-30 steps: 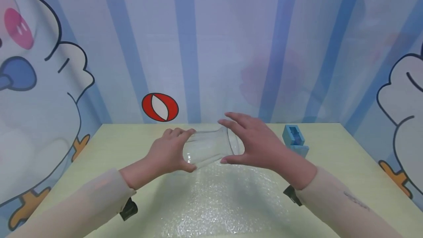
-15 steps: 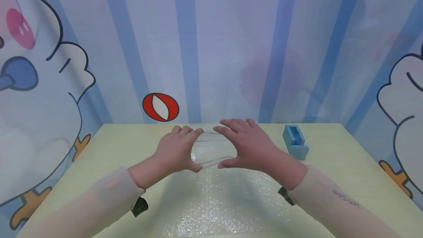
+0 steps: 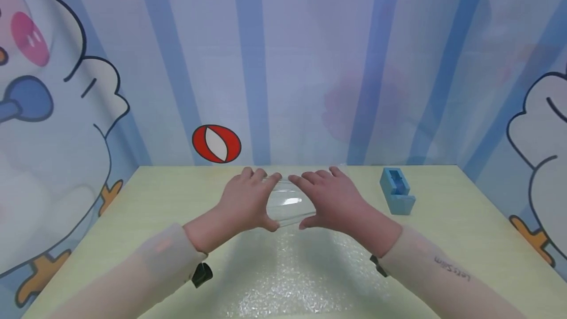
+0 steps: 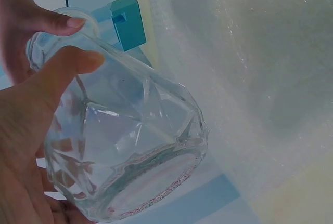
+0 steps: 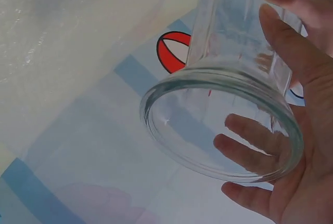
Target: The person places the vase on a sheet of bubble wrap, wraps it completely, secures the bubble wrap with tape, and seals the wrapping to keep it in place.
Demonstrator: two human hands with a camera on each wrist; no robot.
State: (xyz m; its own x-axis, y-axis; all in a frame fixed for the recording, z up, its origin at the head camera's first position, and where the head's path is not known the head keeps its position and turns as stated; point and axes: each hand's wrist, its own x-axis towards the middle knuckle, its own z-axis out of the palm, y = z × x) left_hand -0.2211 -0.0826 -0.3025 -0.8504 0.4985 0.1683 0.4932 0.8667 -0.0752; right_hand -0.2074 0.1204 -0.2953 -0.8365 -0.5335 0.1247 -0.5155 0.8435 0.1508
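A clear glass vase with a faceted body [image 3: 290, 201] lies sideways in the air between both hands, above the bubble wrap [image 3: 288, 274]. My left hand [image 3: 248, 201] grips the body, its thumb along the near side; the thick base [image 4: 156, 182] shows in the left wrist view. Around the narrower part behind the mouth, my right hand [image 3: 334, 203] holds on with thumb and curled fingers. The flared rim [image 5: 221, 83] faces the right wrist camera, and some right fingers show through the glass. The two thumbs are close together.
A light blue tape dispenser [image 3: 397, 193] stands at the back right of the pale yellow table [image 3: 168, 196]. Behind the table hangs a striped backdrop [image 3: 305, 63] printed with cartoon ducks and a red ball.
My left hand has moved right with the vase, and the gap between the hands has narrowed. My right hand has gone from around the rim to farther along the vase.
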